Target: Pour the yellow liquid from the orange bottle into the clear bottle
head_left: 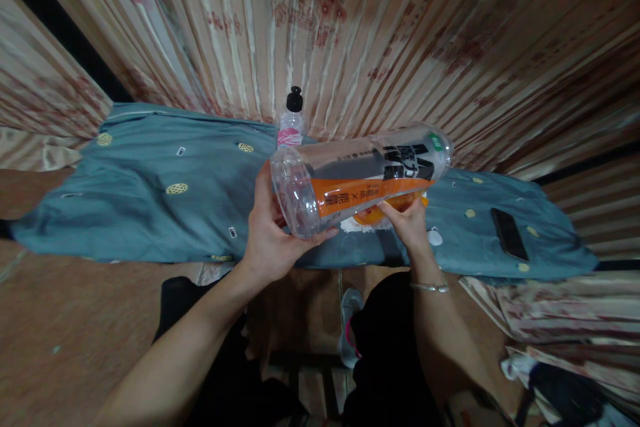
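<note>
A large clear plastic bottle (360, 177) with an orange and black label lies sideways in the air above the cloth-covered board. My left hand (275, 237) is wrapped round its left end, the thumb underneath along the near side. At the lower right of the bottle is my right hand (407, 220), its fingers against the label's lower edge and partly hidden. Beneath the bottle, near my right fingers, an orange item (369, 216) shows, partly covered, with something white under it. A small bottle with a black cap (295, 101) stands upright behind.
The blue-green patterned cloth (210, 213) covers a long narrow board. A dark phone (509, 233) lies on its right part, and a small white piece (435, 237) is near my right wrist. Pleated curtains (230, 33) hang behind. A dark bag (565, 393) is at the lower right.
</note>
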The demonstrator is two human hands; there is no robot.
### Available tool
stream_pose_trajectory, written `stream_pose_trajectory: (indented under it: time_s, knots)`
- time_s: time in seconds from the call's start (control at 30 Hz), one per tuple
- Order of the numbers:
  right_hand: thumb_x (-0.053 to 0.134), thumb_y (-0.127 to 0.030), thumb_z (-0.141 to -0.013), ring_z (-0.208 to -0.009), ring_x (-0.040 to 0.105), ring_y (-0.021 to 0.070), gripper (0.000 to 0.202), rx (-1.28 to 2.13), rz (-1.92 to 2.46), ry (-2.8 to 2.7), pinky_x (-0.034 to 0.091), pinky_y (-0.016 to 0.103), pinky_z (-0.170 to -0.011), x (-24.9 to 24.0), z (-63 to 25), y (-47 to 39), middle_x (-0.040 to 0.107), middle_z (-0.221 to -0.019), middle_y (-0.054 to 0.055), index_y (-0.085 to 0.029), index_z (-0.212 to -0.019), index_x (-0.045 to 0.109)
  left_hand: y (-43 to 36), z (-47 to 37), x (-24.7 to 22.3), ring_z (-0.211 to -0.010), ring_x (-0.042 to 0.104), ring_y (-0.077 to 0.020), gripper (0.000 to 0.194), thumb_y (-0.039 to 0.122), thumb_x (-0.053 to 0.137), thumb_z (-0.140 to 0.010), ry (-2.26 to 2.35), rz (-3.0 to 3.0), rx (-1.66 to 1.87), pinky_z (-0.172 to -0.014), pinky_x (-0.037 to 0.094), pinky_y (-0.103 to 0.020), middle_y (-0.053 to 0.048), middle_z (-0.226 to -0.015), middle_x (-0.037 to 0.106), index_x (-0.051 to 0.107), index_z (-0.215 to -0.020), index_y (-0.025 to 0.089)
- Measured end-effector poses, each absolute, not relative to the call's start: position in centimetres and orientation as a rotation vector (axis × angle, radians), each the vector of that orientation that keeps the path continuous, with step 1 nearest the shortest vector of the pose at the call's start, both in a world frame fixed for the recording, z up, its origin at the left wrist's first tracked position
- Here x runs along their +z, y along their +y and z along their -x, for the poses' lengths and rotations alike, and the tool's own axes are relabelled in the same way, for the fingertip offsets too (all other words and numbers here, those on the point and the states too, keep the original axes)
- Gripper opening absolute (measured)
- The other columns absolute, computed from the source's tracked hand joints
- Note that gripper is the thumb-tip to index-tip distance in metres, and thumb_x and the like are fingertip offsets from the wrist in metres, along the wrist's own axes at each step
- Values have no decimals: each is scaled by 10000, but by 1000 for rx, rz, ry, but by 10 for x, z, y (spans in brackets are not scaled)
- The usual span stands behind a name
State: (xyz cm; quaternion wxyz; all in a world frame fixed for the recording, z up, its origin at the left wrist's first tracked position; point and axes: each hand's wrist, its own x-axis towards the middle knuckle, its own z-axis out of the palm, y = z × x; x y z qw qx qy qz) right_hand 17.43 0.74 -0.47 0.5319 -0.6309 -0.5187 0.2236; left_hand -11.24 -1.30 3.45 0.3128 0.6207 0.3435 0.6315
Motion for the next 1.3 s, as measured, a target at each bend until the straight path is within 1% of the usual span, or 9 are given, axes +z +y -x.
stream_pose_trajectory:
  time_s: [0.13, 0.27, 0.4, 0.6, 0.77, 0.9, 1.03, 1.13, 1.3]
  knots:
    - [902, -669, -604, -1076, 749, 357, 697, 546, 1520, -1229, 571, 580, -1070, -4, -174, 7, 785, -1151, 140, -217, -1085, 679, -14, 112, 35, -1150, 755, -305, 1105, 586, 958, -644, 934, -1599, 1637, -943, 676, -476, -142, -1427, 647, 385, -1538, 278]
    - [899, -649, -604, -1044, 761, 362, 672, 550, 1506, -1222, 595, 575, -1041, -5, -174, 8, 793, -1135, 145, -212, -1064, 675, -14, 112, 37, -1093, 771, -289, 1091, 588, 952, -656, 870, -1624, 1652, -896, 690, -484, -117, -1328, 697, 382, -1528, 265]
    - [888, -640, -625, -1050, 764, 356, 650, 536, 1502, -1242, 610, 551, -1032, -4, -173, 7, 799, -1129, 131, -219, -1073, 678, -15, 113, 38, -1107, 773, -290, 1028, 596, 933, -684, 884, -1602, 1636, -868, 697, -446, -121, -1323, 703, 412, -1503, 256]
    - [892, -605, -639, -1055, 764, 354, 619, 548, 1495, -1243, 600, 553, -1044, -6, -174, 5, 795, -1134, 131, -216, -1070, 677, -15, 115, 37, -1075, 778, -299, 1107, 641, 921, -674, 941, -1621, 1613, -982, 646, -514, -128, -1274, 719, 369, -1548, 244]
    - [886, -643, -606, -1050, 754, 365, 677, 485, 1562, -1247, 575, 583, -1049, -11, -178, 7, 785, -1116, 147, -202, -1070, 668, -15, 116, 34, -1081, 774, -317, 1117, 675, 892, -692, 953, -1681, 1621, -1005, 623, -545, -154, -1302, 699, 350, -1561, 230]
    - [887, -663, -597, -1021, 759, 361, 723, 476, 1563, -1244, 591, 577, -1014, -11, -177, 8, 785, -1102, 156, -189, -1094, 662, -15, 115, 33, -1058, 771, -304, 1110, 678, 881, -706, 947, -1684, 1613, -1009, 619, -541, -120, -1249, 705, 332, -1570, 250]
    - [883, -683, -612, -1040, 757, 354, 724, 493, 1557, -1268, 598, 563, -1017, -8, -175, 7, 786, -1129, 154, -194, -1100, 669, -16, 114, 33, -1105, 755, -302, 1067, 634, 879, -730, 950, -1657, 1609, -985, 639, -497, -125, -1298, 681, 334, -1565, 252]
    - [884, -692, -611, -1008, 760, 359, 704, 498, 1550, -1279, 609, 561, -996, -6, -176, 7, 793, -1079, 148, -203, -1070, 672, -17, 113, 32, -1130, 754, -301, 1059, 586, 877, -744, 929, -1633, 1580, -946, 657, -459, -140, -1336, 669, 307, -1567, 238]
    - [904, -689, -589, -1046, 748, 360, 778, 457, 1559, -1317, 575, 580, -1033, -14, -187, 10, 772, -1146, 148, -201, -1131, 636, -18, 112, 31, -1051, 783, -293, 1034, 480, 900, -726, 890, -1562, 1558, -895, 668, -423, -133, -1243, 712, 309, -1529, 208]
